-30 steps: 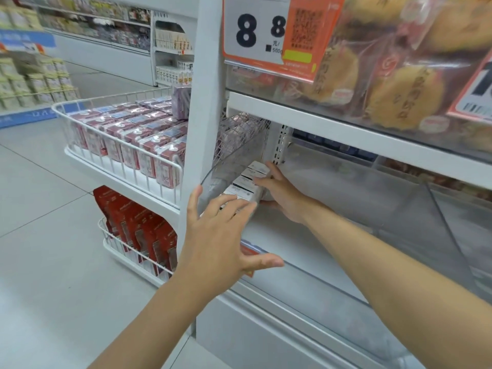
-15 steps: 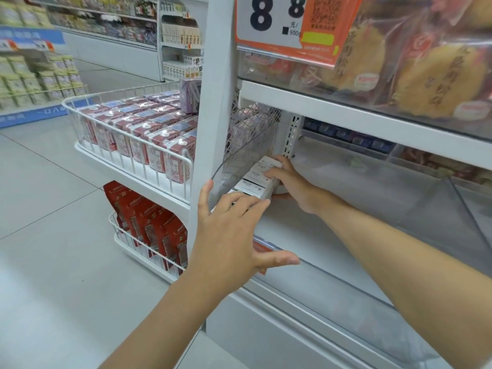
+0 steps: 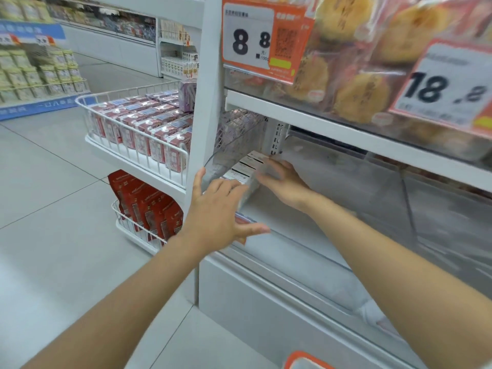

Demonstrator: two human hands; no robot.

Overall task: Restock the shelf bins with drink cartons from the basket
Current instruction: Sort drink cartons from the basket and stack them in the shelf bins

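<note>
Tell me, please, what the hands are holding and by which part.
The left hand holds nothing, fingers spread. The right hand lies against the right side of the white cartons; blur hides whether it grips them.

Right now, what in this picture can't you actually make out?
All in the head view:
1. Motion blur over the right hand hides whether it grips or only pushes the white cartons.
2. The cartons' print is too small and blurred to read, and the left hand covers the nearest one.
3. The orange rim is cut off by the bottom edge, so its contents are unseen.
4. The price card is cut off by the right edge.
</note>
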